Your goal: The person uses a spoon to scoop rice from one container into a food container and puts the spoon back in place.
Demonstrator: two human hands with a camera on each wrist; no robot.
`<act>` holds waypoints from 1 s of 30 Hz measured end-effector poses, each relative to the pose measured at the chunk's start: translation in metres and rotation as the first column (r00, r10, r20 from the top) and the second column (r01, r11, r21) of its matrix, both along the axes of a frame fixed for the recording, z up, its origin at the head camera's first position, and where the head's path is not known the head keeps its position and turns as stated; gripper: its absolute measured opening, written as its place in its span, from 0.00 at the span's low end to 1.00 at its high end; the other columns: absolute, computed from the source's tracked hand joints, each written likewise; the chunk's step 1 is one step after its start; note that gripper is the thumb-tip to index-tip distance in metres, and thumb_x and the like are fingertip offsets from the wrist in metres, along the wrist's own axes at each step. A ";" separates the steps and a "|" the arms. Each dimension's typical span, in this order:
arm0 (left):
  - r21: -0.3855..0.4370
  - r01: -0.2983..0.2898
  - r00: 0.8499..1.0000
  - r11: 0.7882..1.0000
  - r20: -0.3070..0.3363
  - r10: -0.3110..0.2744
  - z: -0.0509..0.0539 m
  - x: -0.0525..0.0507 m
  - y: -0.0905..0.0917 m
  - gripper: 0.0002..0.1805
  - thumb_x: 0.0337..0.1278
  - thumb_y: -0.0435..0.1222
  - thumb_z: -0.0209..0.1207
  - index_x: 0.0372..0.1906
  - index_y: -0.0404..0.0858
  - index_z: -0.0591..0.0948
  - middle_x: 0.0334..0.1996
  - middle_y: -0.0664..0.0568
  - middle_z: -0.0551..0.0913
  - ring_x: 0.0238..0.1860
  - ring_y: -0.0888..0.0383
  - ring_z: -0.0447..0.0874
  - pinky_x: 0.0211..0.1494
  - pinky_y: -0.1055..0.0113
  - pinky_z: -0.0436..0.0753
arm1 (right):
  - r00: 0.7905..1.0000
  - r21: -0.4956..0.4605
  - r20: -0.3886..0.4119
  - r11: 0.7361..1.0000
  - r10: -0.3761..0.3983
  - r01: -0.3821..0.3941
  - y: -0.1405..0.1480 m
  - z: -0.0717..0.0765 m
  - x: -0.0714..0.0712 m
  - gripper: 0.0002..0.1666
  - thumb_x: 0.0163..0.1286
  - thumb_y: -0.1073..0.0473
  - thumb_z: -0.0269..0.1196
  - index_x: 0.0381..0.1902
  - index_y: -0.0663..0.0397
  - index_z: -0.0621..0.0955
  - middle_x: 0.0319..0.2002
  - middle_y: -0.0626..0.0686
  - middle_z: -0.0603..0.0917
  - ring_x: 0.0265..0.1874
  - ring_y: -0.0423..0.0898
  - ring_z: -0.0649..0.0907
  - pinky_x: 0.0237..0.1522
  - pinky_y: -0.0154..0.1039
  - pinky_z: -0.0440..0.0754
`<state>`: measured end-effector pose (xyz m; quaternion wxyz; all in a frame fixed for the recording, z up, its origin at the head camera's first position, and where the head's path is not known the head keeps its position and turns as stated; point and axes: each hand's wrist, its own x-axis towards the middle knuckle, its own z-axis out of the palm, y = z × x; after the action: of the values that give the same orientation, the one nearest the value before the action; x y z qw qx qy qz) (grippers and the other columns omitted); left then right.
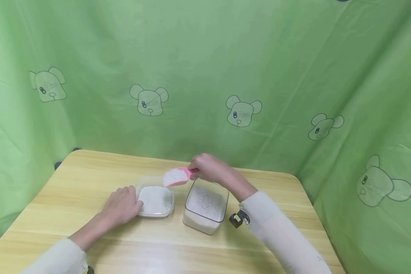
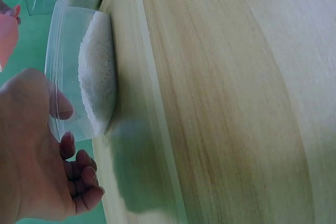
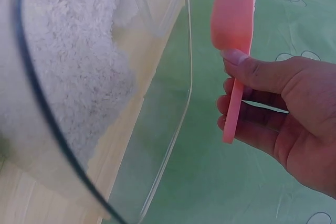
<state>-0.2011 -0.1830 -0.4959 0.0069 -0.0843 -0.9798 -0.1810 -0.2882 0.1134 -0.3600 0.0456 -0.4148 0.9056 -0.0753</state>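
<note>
In the head view, my right hand [image 1: 209, 167] grips a pink scoop [image 1: 183, 178] by its handle; the scoop is heaped with white rice. It hangs above the gap between two clear containers, nearer the smaller one. Thumb and curled fingers around the handle show in the right wrist view, where the scoop [image 3: 233, 19] is seen from its outer side. My left hand [image 1: 121, 205] holds the left side of the smaller plastic container [image 1: 172, 205], its thumb at the wall. Rice [image 2: 100, 72] lies mounded inside that container.
Right of the smaller container stands a deeper square clear container [image 1: 203, 226] with a dark rim, holding rice [image 1: 205, 201]. Both stand on a wooden table [image 1: 150, 247]. Green curtains [image 1: 198, 49] with bear-like heads hang behind and at the sides.
</note>
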 end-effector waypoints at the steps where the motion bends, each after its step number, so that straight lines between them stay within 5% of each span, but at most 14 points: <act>1: 0.001 -0.001 1.000 1.000 -0.003 0.001 0.000 0.000 0.000 0.15 0.61 0.43 0.57 0.30 0.34 0.72 0.23 0.48 0.72 0.25 0.51 0.69 0.28 0.60 0.67 | 1.000 0.000 0.004 1.000 -0.002 0.002 -0.002 0.000 -0.001 0.03 0.64 0.61 0.72 0.37 0.48 0.91 0.30 0.47 0.85 0.28 0.38 0.79 0.35 0.30 0.80; 16: -0.002 -0.002 1.000 1.000 -0.003 0.002 0.000 0.000 -0.001 0.15 0.61 0.44 0.57 0.29 0.35 0.72 0.23 0.48 0.72 0.26 0.51 0.69 0.30 0.60 0.67 | 1.000 0.139 0.003 0.990 -0.030 0.029 -0.026 -0.006 -0.003 0.05 0.64 0.57 0.73 0.39 0.47 0.91 0.34 0.47 0.88 0.32 0.40 0.83 0.41 0.34 0.83; 30: 0.010 -0.007 1.000 1.000 0.018 0.006 -0.001 0.000 -0.001 0.15 0.61 0.44 0.56 0.31 0.35 0.72 0.24 0.48 0.72 0.26 0.51 0.69 0.30 0.61 0.66 | 0.997 0.169 0.044 0.984 -0.071 0.062 -0.035 -0.014 -0.007 0.04 0.65 0.56 0.73 0.37 0.47 0.91 0.34 0.46 0.89 0.29 0.40 0.80 0.37 0.33 0.80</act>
<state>-0.2007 -0.1836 -0.4966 -0.0007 -0.0795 -0.9792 -0.1866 -0.2956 0.0787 -0.3736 0.1005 -0.3771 0.9206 -0.0106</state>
